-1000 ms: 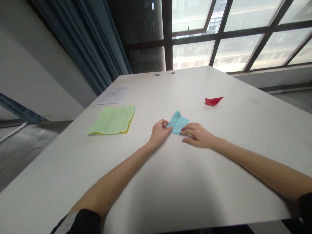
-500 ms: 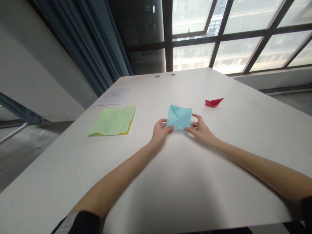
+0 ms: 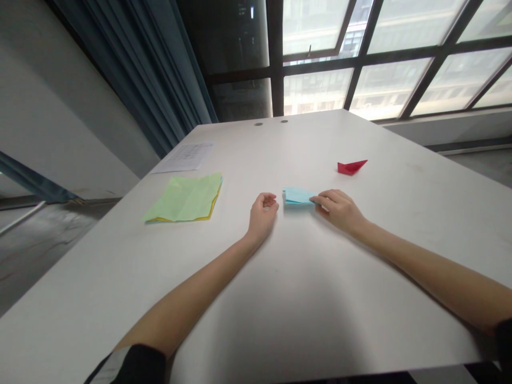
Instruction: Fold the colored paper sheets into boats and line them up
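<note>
A folded light-blue sheet of paper (image 3: 298,196) is held slightly tilted, low over the white table, and its near edge shows as a thin fold. My right hand (image 3: 340,210) pinches its right end between thumb and fingers; the thumb is partly hidden. Just left of the paper, my left hand (image 3: 264,216) is apart from it, with fingers loosely curled and nothing in them. Beyond my right hand lies a small folded red paper piece (image 3: 352,168) with a pointed right tip.
On the left of the white table (image 3: 304,298) lies a stack of green and yellow paper sheets (image 3: 186,197). Behind it is a printed white sheet (image 3: 184,158). Two round grommets sit near the far edge, with a blue curtain (image 3: 160,69) and windows beyond.
My left hand has let go of the blue paper. The paper has turned from facing me to showing its edge, and my right hand has shifted its grip on the right end.
</note>
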The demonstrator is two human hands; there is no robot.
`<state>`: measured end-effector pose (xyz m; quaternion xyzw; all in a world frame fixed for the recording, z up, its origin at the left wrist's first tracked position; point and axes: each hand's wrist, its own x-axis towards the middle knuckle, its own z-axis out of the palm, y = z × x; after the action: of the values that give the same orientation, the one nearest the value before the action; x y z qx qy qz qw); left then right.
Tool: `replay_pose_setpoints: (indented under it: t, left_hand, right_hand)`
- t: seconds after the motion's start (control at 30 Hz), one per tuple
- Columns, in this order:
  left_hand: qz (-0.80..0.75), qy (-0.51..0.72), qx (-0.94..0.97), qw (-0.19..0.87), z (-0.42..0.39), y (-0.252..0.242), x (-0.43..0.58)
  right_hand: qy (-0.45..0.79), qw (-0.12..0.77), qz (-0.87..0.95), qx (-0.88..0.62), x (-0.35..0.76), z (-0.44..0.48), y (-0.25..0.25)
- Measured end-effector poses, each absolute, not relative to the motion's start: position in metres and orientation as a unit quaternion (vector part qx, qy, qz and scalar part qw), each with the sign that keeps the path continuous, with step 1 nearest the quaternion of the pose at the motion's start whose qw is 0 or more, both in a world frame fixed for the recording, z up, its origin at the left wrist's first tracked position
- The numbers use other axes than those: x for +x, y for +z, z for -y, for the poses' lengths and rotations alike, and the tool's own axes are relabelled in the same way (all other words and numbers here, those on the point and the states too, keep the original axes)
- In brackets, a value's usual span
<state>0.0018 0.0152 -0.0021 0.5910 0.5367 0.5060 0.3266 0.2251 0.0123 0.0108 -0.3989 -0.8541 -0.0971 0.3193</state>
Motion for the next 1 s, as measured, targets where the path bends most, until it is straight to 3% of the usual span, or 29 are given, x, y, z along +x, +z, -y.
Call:
replay_pose_setpoints:
  t: [0.17, 0.4, 0.6, 1.0]
  left_hand:
    - [-0.541, 0.392, 0.708, 0.228, -0.008, 0.005, 0.001]
    - [-0.521, 0.225, 0.818, 0.095, -0.005, 0.005, -0.002]
    - [-0.511, 0.216, 0.827, 0.088, -0.010, 0.002, -0.009]
    - [-0.543, 0.213, 0.812, 0.029, -0.013, -0.002, -0.011]
  right_hand:
    - [-0.097, 0.206, 0.930, -0.289, 0.214, -0.006, 0.008]
    - [0.025, 0.219, 0.931, -0.292, 0.212, 0.000, 0.011]
    - [0.002, 0.222, 0.878, -0.424, 0.226, -0.017, -0.001]
    - [-0.005, 0.245, 0.827, -0.507, 0.228, -0.021, -0.010]
